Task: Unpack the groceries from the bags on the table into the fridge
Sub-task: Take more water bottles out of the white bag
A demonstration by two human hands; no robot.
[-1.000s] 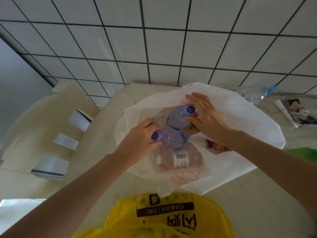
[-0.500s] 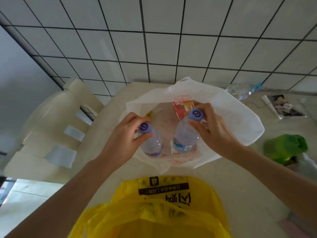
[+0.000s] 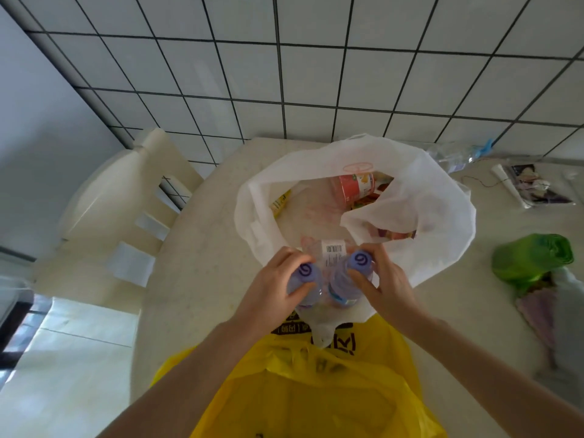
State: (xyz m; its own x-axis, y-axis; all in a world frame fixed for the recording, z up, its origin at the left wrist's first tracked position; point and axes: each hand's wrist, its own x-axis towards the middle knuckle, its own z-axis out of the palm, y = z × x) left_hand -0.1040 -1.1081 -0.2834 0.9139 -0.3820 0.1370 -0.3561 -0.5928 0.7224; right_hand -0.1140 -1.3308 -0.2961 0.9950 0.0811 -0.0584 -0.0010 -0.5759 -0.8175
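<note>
On the pale speckled tabletop [image 3: 196, 279] my open white plastic bag [image 3: 442, 216] holds a red-labelled carton [image 3: 352, 188], a yellow packet [image 3: 279, 202] and a barcoded clear pack [image 3: 333, 251], and the crumpled yellow plastic bag [image 3: 316, 390] with black print I cannot read sits nearest me, so I judge most unpacking remains and the fridge is out of sight. My left hand [image 3: 271, 292] has its grip curled round one clear purple-capped water bottle [image 3: 305, 279] and my right hand [image 3: 387, 282] round its twin [image 3: 347, 279], both just above the white bag's near rim. Each cap bears a white swirl logo.
</note>
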